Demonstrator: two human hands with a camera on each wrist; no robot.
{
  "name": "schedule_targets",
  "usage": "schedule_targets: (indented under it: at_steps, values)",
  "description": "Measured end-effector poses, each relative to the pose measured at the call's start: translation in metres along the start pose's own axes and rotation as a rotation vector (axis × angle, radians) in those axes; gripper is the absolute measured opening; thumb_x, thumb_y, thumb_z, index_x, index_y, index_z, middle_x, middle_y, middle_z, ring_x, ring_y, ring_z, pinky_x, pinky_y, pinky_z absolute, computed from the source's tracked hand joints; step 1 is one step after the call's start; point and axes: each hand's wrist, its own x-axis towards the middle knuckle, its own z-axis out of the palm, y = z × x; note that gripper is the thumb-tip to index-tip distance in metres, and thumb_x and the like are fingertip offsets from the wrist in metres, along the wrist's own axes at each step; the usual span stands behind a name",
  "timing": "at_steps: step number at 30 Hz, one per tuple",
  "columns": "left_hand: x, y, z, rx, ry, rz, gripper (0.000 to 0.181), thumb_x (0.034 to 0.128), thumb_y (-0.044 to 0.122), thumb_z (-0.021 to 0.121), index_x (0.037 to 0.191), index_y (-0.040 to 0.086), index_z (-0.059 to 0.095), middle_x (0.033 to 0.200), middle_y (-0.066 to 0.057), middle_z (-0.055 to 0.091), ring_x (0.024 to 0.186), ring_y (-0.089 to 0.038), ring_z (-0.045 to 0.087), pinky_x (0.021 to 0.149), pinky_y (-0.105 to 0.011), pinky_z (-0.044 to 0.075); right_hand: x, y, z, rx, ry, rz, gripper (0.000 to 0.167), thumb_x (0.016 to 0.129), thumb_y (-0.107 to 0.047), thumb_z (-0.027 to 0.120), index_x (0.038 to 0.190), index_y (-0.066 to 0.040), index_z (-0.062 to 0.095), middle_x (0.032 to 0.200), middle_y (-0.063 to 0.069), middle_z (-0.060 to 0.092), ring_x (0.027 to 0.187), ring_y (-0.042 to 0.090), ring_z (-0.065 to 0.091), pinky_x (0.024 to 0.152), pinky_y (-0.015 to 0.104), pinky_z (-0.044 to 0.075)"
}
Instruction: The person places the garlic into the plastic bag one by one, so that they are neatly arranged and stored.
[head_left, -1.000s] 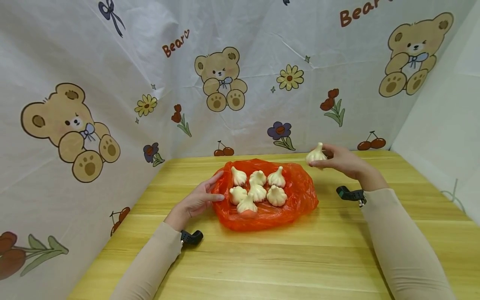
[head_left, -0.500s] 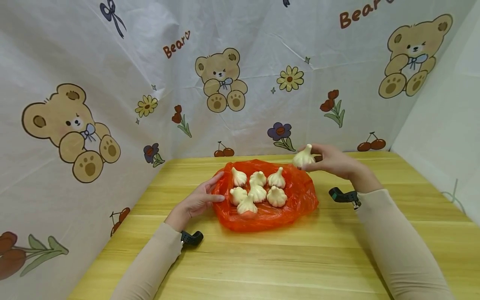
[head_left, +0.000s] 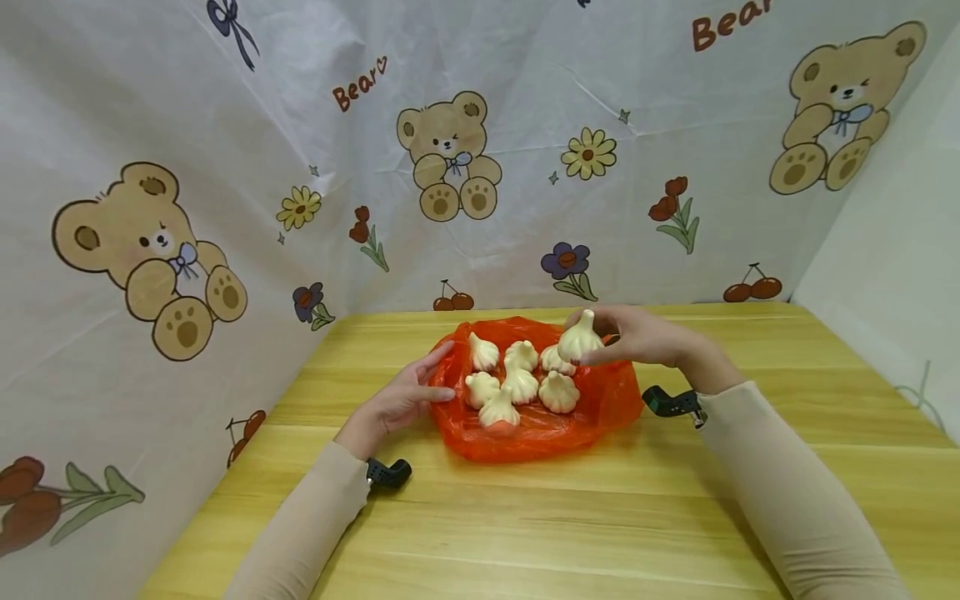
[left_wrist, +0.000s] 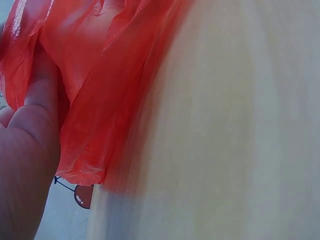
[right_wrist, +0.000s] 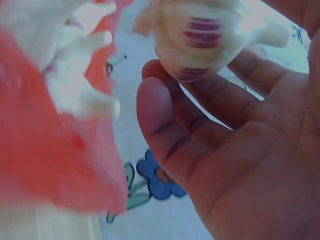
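In the head view a red plastic bag [head_left: 510, 446] lies spread open on the table, with several cream garlic bulbs [head_left: 519, 383] inside. My left hand [head_left: 397, 400] holds the bag's left edge between thumb and fingers. The left wrist view has the thumb [left_wrist: 37, 117] partly tucked under a fold of the red plastic [left_wrist: 110, 75]. Over the bag's right side, my right hand [head_left: 637, 337] grips one garlic bulb [head_left: 581, 337] by thumb and fingers, stem up. Purple streaks mark this held bulb [right_wrist: 200, 40] in the right wrist view.
The wooden table [head_left: 480, 525] meets a printed bear cloth [head_left: 510, 258] at the back and left. A white wall [head_left: 900, 275] stands on the right, with a thin cable [head_left: 921, 400] by it. Each wrist wears a black camera mount [head_left: 390, 473].
My right hand has carried the garlic bulb leftward and down, from beside the bag to over its right side. The left hand keeps its place on the bag's edge.
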Motion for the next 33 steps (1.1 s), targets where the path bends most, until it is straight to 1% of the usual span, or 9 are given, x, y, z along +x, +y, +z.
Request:
schedule_targets:
  at_steps: [2, 4, 9, 14, 17, 20, 24, 28, 33]
  values:
    - [0.001, 0.000, 0.000, -0.005, 0.001, -0.005, 0.095, 0.0917, -0.006, 0.070, 0.165, 0.033, 0.023, 0.174, -0.001, 0.013, 0.158, -0.036, 0.022, 0.107, -0.042, 0.053, 0.002, -0.003, 0.005, -0.005, -0.038, -0.001, 0.057, 0.088, -0.026, 0.083, 0.138, -0.015, 0.057, 0.120, 0.008, 0.069, 0.109, 0.028, 0.065, 0.093, 0.033, 0.061]
    - [0.001, -0.001, 0.000, -0.006, -0.002, -0.006, 0.095, 0.0920, -0.006, 0.069, 0.165, 0.033, 0.022, 0.174, -0.001, 0.013, 0.158, -0.036, 0.022, 0.107, -0.042, 0.053, 0.004, -0.007, 0.010, -0.015, -0.071, -0.015, 0.057, 0.088, -0.028, 0.083, 0.137, -0.016, 0.058, 0.115, 0.006, 0.068, 0.107, 0.028, 0.065, 0.092, 0.033, 0.061]
    - [0.001, -0.001, 0.001, -0.010, 0.000, -0.013, 0.094, 0.0935, -0.008, 0.065, 0.165, 0.034, 0.022, 0.174, 0.002, 0.013, 0.158, -0.035, 0.023, 0.108, -0.043, 0.052, 0.008, -0.011, 0.022, -0.009, -0.149, -0.061, 0.051, 0.088, -0.027, 0.083, 0.133, -0.018, 0.059, 0.113, 0.006, 0.068, 0.107, 0.028, 0.064, 0.092, 0.035, 0.061]
    - [0.001, 0.000, 0.002, -0.002, 0.002, -0.007, 0.093, 0.0939, -0.010, 0.063, 0.165, 0.033, 0.022, 0.174, 0.002, 0.013, 0.157, -0.035, 0.023, 0.109, -0.044, 0.051, 0.011, -0.013, 0.029, -0.006, -0.215, -0.065, 0.052, 0.086, -0.027, 0.085, 0.132, -0.020, 0.061, 0.122, 0.003, 0.068, 0.112, 0.026, 0.064, 0.100, 0.043, 0.058]
    - [0.001, 0.001, 0.002, 0.004, -0.001, -0.006, 0.093, 0.0938, -0.009, 0.063, 0.165, 0.033, 0.022, 0.174, 0.001, 0.014, 0.157, -0.035, 0.023, 0.109, -0.044, 0.051, 0.012, -0.014, 0.033, -0.028, -0.245, -0.068, 0.052, 0.086, -0.029, 0.085, 0.132, -0.021, 0.062, 0.123, 0.002, 0.066, 0.111, 0.025, 0.063, 0.100, 0.044, 0.056]
    - [0.001, 0.002, 0.002, 0.007, -0.002, -0.009, 0.092, 0.0936, -0.008, 0.064, 0.165, 0.033, 0.022, 0.174, 0.000, 0.014, 0.157, -0.035, 0.023, 0.109, -0.042, 0.051, 0.013, -0.014, 0.037, -0.081, -0.255, -0.081, 0.050, 0.087, -0.030, 0.083, 0.131, -0.022, 0.062, 0.112, 0.002, 0.063, 0.104, 0.024, 0.060, 0.092, 0.040, 0.056]
    - [0.001, 0.002, 0.002, 0.003, -0.004, -0.007, 0.093, 0.0933, -0.009, 0.064, 0.166, 0.032, 0.022, 0.174, 0.000, 0.013, 0.158, -0.035, 0.022, 0.110, -0.042, 0.051, 0.015, -0.013, 0.044, -0.169, -0.236, -0.088, 0.049, 0.087, -0.034, 0.082, 0.130, -0.024, 0.063, 0.104, 0.000, 0.059, 0.099, 0.023, 0.053, 0.084, 0.035, 0.053]
    - [0.000, 0.001, 0.001, 0.002, -0.002, -0.004, 0.093, 0.0933, -0.010, 0.063, 0.165, 0.032, 0.022, 0.174, -0.001, 0.013, 0.157, -0.036, 0.023, 0.108, -0.041, 0.052, 0.018, -0.010, 0.050, -0.223, -0.223, -0.080, 0.047, 0.087, -0.036, 0.082, 0.129, -0.028, 0.063, 0.106, -0.002, 0.059, 0.101, 0.022, 0.053, 0.083, 0.033, 0.052]
    - [0.000, 0.001, 0.000, -0.001, -0.003, -0.001, 0.092, 0.0939, -0.011, 0.061, 0.165, 0.032, 0.023, 0.174, -0.001, 0.015, 0.157, -0.036, 0.023, 0.106, -0.041, 0.054, 0.022, -0.009, 0.057, -0.246, -0.211, -0.060, 0.045, 0.087, -0.035, 0.081, 0.128, -0.030, 0.061, 0.103, -0.002, 0.058, 0.099, 0.023, 0.055, 0.083, 0.032, 0.051]
